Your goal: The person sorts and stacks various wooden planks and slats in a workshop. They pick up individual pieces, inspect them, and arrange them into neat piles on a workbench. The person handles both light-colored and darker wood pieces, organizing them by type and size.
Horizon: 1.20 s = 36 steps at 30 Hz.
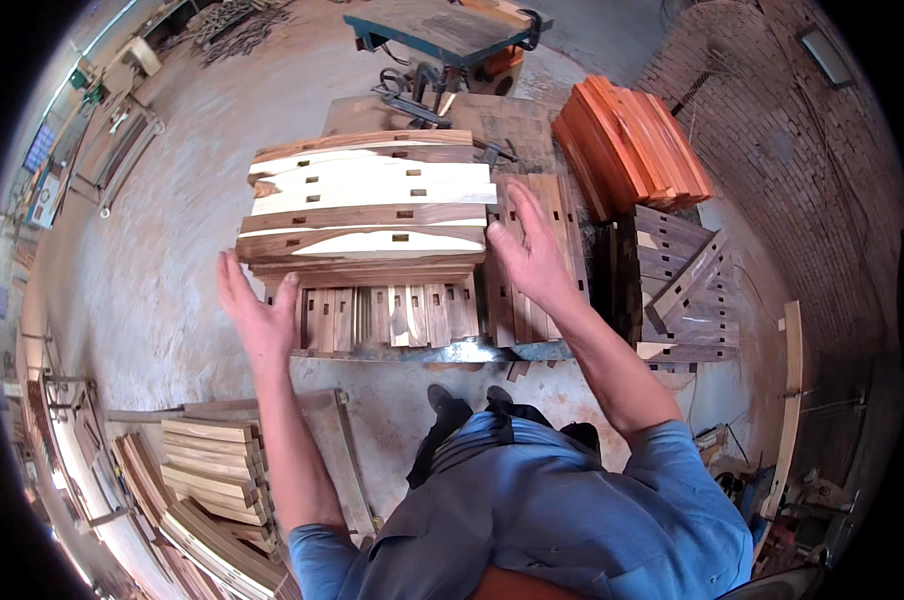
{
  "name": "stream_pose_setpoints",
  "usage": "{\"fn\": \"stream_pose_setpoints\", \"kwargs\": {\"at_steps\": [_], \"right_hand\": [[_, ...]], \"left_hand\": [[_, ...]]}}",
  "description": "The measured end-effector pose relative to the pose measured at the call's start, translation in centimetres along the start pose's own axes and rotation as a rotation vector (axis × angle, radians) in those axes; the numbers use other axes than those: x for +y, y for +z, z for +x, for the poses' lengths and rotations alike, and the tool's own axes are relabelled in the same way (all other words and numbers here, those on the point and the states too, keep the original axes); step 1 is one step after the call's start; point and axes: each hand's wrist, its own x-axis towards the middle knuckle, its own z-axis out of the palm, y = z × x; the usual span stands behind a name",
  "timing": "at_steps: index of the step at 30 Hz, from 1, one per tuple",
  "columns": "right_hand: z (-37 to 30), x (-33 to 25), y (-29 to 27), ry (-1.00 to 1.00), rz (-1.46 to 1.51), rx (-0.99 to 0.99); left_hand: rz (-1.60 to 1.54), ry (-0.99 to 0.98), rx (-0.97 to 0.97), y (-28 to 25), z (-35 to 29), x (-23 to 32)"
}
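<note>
A stack of wooden slats (372, 215) lies in front of me, brown with pale cream streaks, small rectangular slots cut near the slat ends. Beside its near left corner is my left hand (260, 315), fingers and thumb spread apart. At the opposite end, my right hand (532, 255) is held open with its thumb close to the slat ends. Neither hand is closed round a slat; whether the fingertips touch the wood I cannot tell. Under the stack, more slotted slats (392, 315) lie crosswise, and another row of slats (532, 270) extends beneath my right hand.
Reddish-orange boards (637, 145) are piled at the right, with a dark slotted stack (677, 290) nearer me. A machine table (442, 35) stands beyond. Pale timber pieces (212, 465) lie at lower left. A brick wall (792, 150) borders the right side.
</note>
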Motion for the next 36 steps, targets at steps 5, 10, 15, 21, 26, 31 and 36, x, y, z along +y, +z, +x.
{"fn": "stream_pose_setpoints", "kwargs": {"at_steps": [5, 10, 15, 21, 26, 31, 36], "right_hand": [[0.9, 0.8, 3.0, 0.232, 0.352, 0.059], [2.2, -0.2, 4.8, 0.183, 0.374, 0.016], [2.4, 0.1, 4.2, 0.220, 0.366, 0.026], [9.0, 3.7, 3.5, 0.274, 0.637, 0.086], [10.9, 2.5, 5.3, 0.325, 0.532, 0.006], [10.5, 1.8, 5.1, 0.305, 0.439, 0.071], [10.6, 1.2, 4.4, 0.242, 0.377, 0.021]], "left_hand": [[-0.476, -0.330, -0.144, 1.2, 3.6, -2.7], [-0.707, -0.437, -0.169, 2.0, 4.1, -2.9], [-0.766, -0.473, -0.183, 1.6, 4.8, -2.7], [-0.866, -0.382, -0.367, 2.7, 12.4, -6.5], [-1.021, -0.433, -0.549, 5.5, 16.0, -8.7], [-0.809, -0.413, -0.660, 7.1, 15.4, -7.0], [-0.902, -0.420, -0.629, 7.2, 15.1, -6.8]]}}
